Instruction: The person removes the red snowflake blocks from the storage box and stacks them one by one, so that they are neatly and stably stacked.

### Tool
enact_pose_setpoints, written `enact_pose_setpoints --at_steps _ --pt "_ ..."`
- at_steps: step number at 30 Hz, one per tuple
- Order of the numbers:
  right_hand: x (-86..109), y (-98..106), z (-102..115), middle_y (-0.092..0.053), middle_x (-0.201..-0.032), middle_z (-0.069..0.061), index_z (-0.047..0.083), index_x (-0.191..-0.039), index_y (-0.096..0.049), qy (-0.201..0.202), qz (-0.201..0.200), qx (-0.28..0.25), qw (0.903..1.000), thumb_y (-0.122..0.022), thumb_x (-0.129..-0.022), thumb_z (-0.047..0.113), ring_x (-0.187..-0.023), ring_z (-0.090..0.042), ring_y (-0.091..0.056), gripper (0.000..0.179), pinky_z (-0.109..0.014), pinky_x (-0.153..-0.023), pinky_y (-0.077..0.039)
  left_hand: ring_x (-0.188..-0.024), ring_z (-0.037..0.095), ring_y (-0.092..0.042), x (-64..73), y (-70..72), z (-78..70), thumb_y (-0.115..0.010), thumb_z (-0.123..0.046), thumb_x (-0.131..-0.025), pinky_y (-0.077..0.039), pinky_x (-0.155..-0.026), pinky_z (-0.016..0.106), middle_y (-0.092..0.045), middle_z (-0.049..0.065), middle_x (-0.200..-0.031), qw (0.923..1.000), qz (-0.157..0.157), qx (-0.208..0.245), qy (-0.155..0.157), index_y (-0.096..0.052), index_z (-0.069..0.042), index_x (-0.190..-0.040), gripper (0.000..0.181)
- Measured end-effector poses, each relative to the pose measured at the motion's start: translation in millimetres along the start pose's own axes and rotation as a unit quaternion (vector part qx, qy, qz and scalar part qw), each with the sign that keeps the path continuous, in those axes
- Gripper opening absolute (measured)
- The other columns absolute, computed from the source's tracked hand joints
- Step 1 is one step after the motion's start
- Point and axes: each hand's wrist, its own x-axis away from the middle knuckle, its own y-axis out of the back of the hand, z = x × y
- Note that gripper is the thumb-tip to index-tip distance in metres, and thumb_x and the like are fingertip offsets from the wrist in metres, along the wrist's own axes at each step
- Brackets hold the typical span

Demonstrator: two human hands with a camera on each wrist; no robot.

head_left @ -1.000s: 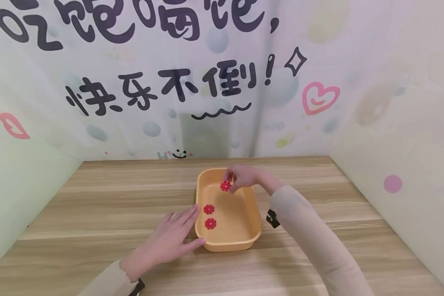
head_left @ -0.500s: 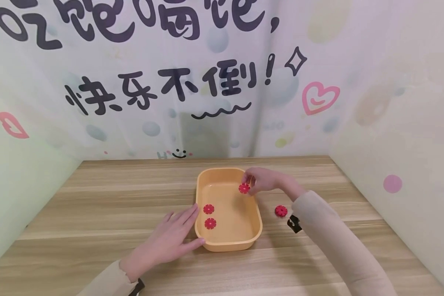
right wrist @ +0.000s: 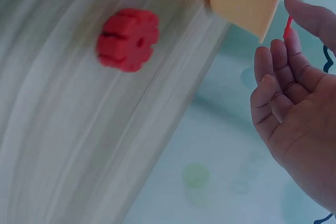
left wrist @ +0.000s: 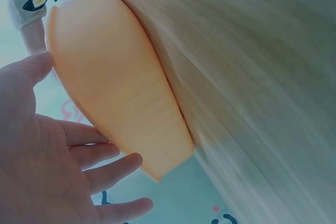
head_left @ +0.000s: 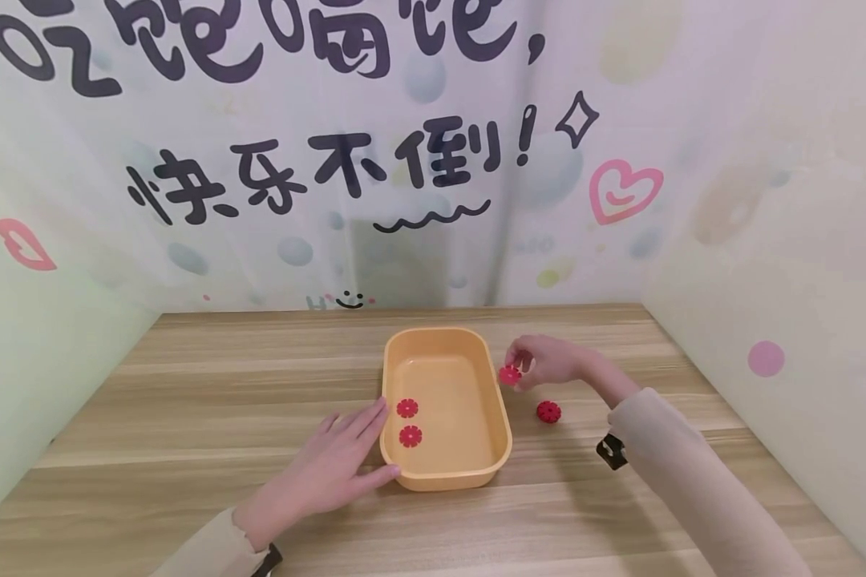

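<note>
An orange plastic basin (head_left: 451,482) stands on the table, with two red notched discs lying flat inside along its left side, a far disc (head_left: 407,408) and a near disc (head_left: 410,436). My left hand (head_left: 335,463) rests against the basin's left wall, its fingers straight and the thumb at the near rim; the left wrist view shows the fingers spread on the basin's outer side. Just outside the basin's right rim, my right hand (head_left: 548,361) pinches one thin red notched disc (head_left: 509,375) between thumb and fingertip. In the right wrist view that disc (right wrist: 288,24) appears edge-on.
To the right of the basin sits a stack of red notched discs (head_left: 548,412) on the wooden table (head_left: 260,369). A printed curtain (head_left: 433,264) hangs behind the table's far edge, and pale walls flank both sides.
My right hand has moved right with its red disc, from above the basin's far end to outside the right rim. The disc stack, hidden by the arm earlier, now shows. My left hand stays put.
</note>
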Motion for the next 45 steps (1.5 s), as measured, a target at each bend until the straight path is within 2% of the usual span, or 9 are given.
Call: enact_pose_setpoints --at_steps 6,13,20,25,30,37,45 --pt "17.1 -5.1 -16.6 -0.054 -0.085 0.001 0.006 -0.092 -0.055 -0.005 -0.007 0.003 1.0 -0.068 -0.069 0.009 -0.082 -0.019 -0.05 0.027 -0.032 -0.072 -0.042 -0.122 0.022 -0.033 -0.5 0.2 -0.3 -0.041 -0.059 -0.083 -0.028 -0.092 0.053 -0.03 0.009 -0.139 1.0 0.008 0.002 0.004 -0.034 -0.002 -0.135 0.077" --pt "31.9 -13.8 -31.3 -0.053 -0.085 0.0 0.007 -0.093 -0.053 -0.059 0.01 -0.027 0.9979 -0.069 -0.071 0.011 -0.081 -0.018 -0.048 0.028 -0.032 -0.069 -0.042 -0.123 0.023 -0.031 -0.9 0.6 -0.3 -0.039 -0.06 -0.083 -0.027 -0.093 0.052 -0.029 0.009 -0.14 0.9998 0.018 -0.001 0.01 -0.034 -0.002 -0.135 0.078" --pt "42.7 -20.7 -42.7 -0.053 -0.083 0.001 0.006 -0.09 -0.054 -0.022 0.002 -0.012 0.9997 -0.067 -0.067 0.006 -0.08 -0.018 -0.049 0.026 -0.037 -0.072 -0.042 -0.122 0.022 -0.033 -0.5 0.2 -0.4 -0.041 -0.059 -0.083 -0.027 -0.092 0.052 -0.03 0.009 -0.139 0.9999 0.013 0.002 0.01 -0.034 -0.002 -0.135 0.078" --pt "48.3 -23.6 -47.2 -0.053 -0.083 0.001 0.006 -0.089 -0.055 -0.014 -0.001 -0.011 0.9998 -0.068 -0.066 0.006 -0.081 -0.02 -0.049 0.025 -0.041 -0.074 -0.041 -0.121 0.023 -0.035 0.4 -0.2 -0.1 -0.039 -0.06 -0.084 -0.029 -0.091 0.052 -0.032 0.01 -0.138 1.0 -0.002 0.004 0.001 -0.036 0.0 -0.133 0.078" --pt "50.8 -26.6 -50.7 -0.053 -0.085 0.001 0.006 -0.09 -0.055 -0.001 -0.009 -0.014 0.9999 -0.068 -0.066 0.005 -0.084 -0.022 -0.049 0.027 -0.042 -0.076 -0.04 -0.121 0.022 -0.035 0.6 -0.8 0.7 -0.039 -0.06 -0.084 -0.028 -0.091 0.052 -0.032 0.01 -0.138 1.0 0.0 0.006 0.003 -0.035 0.0 -0.134 0.078" --pt "52.3 -32.2 -56.7 -0.053 -0.088 0.002 0.009 -0.091 -0.056 0.0 -0.02 -0.007 0.9998 -0.071 -0.066 0.007 -0.087 -0.022 -0.049 0.03 -0.042 -0.078 -0.04 -0.122 0.022 -0.033 -0.3 -1.2 1.0 -0.037 -0.062 -0.083 -0.027 -0.092 0.053 -0.03 0.009 -0.139 0.9999 0.009 0.009 0.008 -0.034 -0.002 -0.135 0.079" --pt "53.4 -33.2 -58.7 -0.051 -0.092 -0.002 0.008 -0.093 -0.055 -0.005 -0.014 -0.033 0.9993 -0.07 -0.066 0.004 -0.089 -0.024 -0.048 0.03 -0.043 -0.079 -0.038 -0.123 0.021 -0.033 -0.2 -1.9 1.6 -0.038 -0.062 -0.083 -0.027 -0.092 0.053 -0.03 0.008 -0.14 0.9999 0.01 0.006 0.008 -0.034 -0.002 -0.135 0.079"
